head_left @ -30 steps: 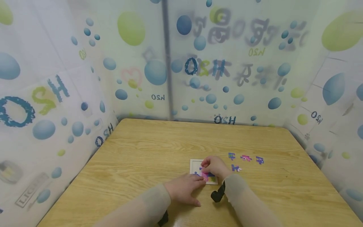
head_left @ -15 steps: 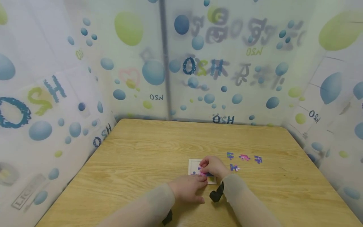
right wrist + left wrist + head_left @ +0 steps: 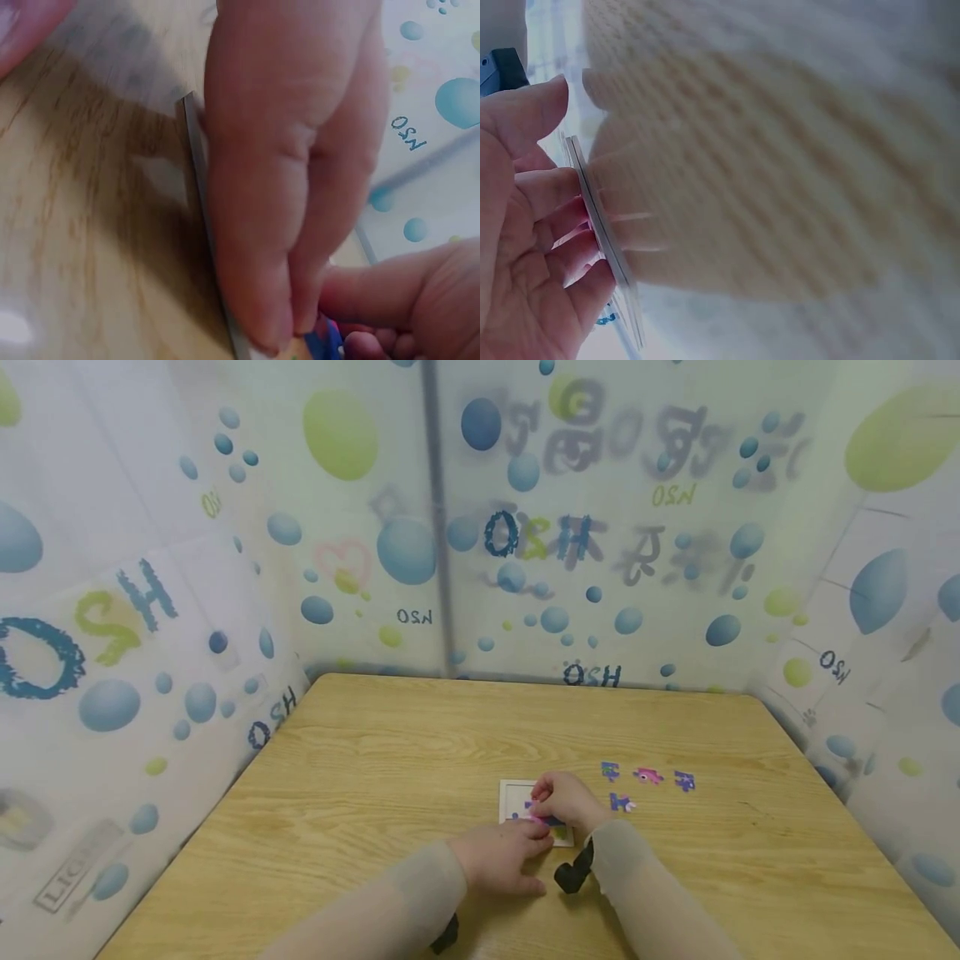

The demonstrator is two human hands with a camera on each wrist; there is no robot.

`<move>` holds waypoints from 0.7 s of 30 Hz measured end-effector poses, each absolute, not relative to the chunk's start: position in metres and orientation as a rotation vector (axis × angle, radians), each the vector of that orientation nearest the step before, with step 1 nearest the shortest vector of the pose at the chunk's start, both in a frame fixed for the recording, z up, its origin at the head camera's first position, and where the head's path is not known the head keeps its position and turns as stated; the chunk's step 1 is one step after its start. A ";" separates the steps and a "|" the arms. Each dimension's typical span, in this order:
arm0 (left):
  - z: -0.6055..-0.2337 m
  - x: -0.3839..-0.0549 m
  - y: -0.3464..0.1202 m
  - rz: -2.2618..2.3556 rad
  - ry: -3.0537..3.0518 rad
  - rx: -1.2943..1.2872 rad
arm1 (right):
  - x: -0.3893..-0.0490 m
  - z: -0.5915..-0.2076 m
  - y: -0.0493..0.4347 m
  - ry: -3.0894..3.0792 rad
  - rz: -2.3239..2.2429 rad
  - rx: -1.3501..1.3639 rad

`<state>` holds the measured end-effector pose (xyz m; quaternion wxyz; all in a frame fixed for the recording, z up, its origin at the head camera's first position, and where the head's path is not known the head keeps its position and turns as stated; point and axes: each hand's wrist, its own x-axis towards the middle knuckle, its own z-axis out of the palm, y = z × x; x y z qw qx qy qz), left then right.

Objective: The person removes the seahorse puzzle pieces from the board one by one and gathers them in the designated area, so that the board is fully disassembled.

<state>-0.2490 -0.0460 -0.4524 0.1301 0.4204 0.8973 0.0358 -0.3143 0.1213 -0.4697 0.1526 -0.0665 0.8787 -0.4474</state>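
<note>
A white-framed jigsaw board lies on the table with pink, purple and green pieces in its lower part. My left hand lies across the board's front left, fingers stretched out and fingertips on the pieces; in the left wrist view the fingers lie along the board's edge. My right hand reaches over the board's right side, thumb and fingers pinching a jigsaw piece that they mostly hide. In the right wrist view, the curled right hand is beside the left fingertips.
Several loose jigsaw pieces lie right of the board, among them a pink one, a purple one and a blue one with white. The wooden table ends at a patterned curtain behind and at both sides.
My left hand has slid slightly right and farther over the board, covering more of the pieces. The right hand stays at about the same spot over the board.
</note>
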 end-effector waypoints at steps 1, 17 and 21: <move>-0.452 -0.248 -0.046 0.103 2.607 1.212 | -0.315 -0.470 0.122 2.522 -1.281 -0.202; -0.451 -0.246 -0.045 0.114 2.617 1.180 | -0.317 -0.472 0.124 2.495 -1.291 -0.236; -0.450 -0.245 -0.045 0.115 2.615 1.181 | -0.316 -0.470 0.124 2.463 -1.306 -0.227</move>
